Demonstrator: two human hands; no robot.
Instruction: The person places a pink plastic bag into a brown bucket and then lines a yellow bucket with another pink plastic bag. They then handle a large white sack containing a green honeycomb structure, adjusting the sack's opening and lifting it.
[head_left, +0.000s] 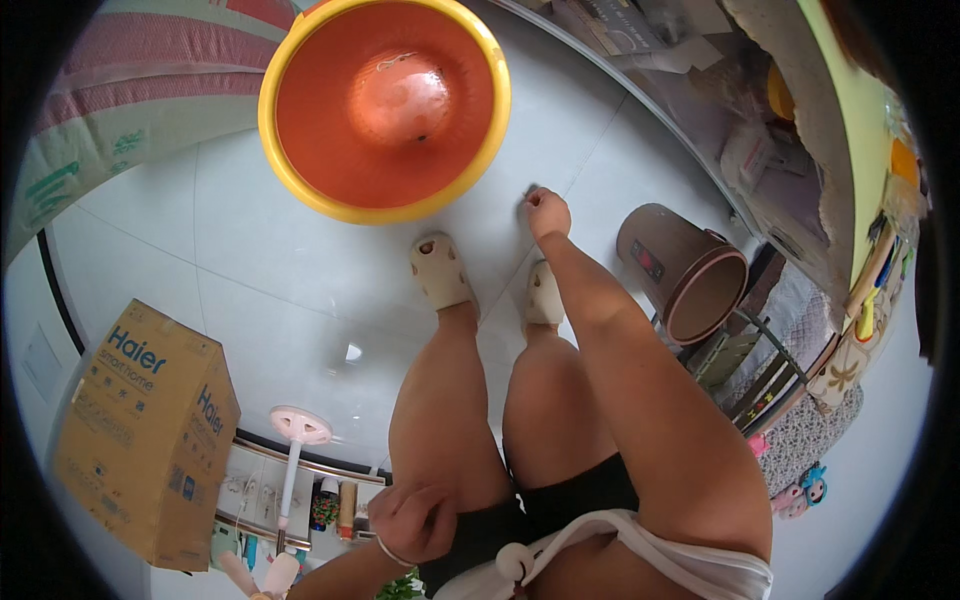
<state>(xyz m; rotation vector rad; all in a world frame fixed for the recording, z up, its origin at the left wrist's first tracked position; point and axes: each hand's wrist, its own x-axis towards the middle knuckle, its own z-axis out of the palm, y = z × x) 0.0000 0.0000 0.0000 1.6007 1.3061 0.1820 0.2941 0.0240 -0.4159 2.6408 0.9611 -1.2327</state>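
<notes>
My right hand (548, 213) reaches low over the pale tiled floor, its fingers pinched together. A small dark greenish bit (530, 189) shows at the fingertips; what it is I cannot make out. Ahead and to the left of that hand stands a big round orange basin (385, 207) with a yellow rim. A pale, string-like mark and a dark speck show inside it. My left hand (412, 520) is loosely curled beside my left thigh, with a thin band at the wrist and nothing visible in the fingers. Both my feet wear cream clogs (440, 272).
A brown waste bin (672, 250) stands right of my right forearm. On the left is a tall cardboard box (140, 430), with a white pedestal stand (300, 425) beside it. Striped sacks (160, 80) lie at the far left. Cluttered shelving (760, 150) runs along the right.
</notes>
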